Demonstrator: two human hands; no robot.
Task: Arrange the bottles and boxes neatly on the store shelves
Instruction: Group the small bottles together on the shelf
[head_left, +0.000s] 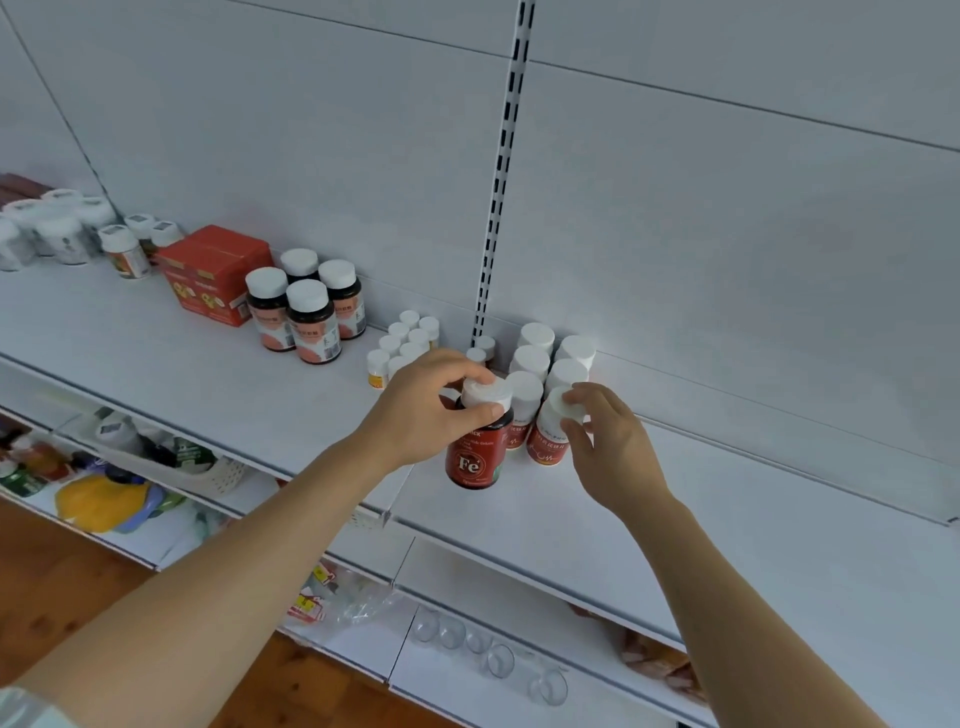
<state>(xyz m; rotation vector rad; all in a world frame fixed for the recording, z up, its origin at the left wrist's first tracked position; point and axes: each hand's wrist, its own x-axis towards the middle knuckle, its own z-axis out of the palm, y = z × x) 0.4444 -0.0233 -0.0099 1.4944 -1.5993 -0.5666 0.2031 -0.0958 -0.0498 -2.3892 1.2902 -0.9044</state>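
Observation:
My left hand (426, 410) grips the white cap of a dark bottle with a red "Fe" label (475, 457), standing near the front of the white shelf (208, 364). My right hand (608, 441) pinches the cap of a white bottle with a red label (548, 441) just to its right. Behind them stand several more white-capped bottles (550, 358) in two rows against the back panel.
Further left on the shelf are several tiny white bottles (402, 343), dark bottles with pink labels (309, 312), a red box (213, 273) and white jars (52, 228). The shelf to the right of my hands is bare. Lower shelves hold a basket (171, 457), glasses (488, 654) and packets.

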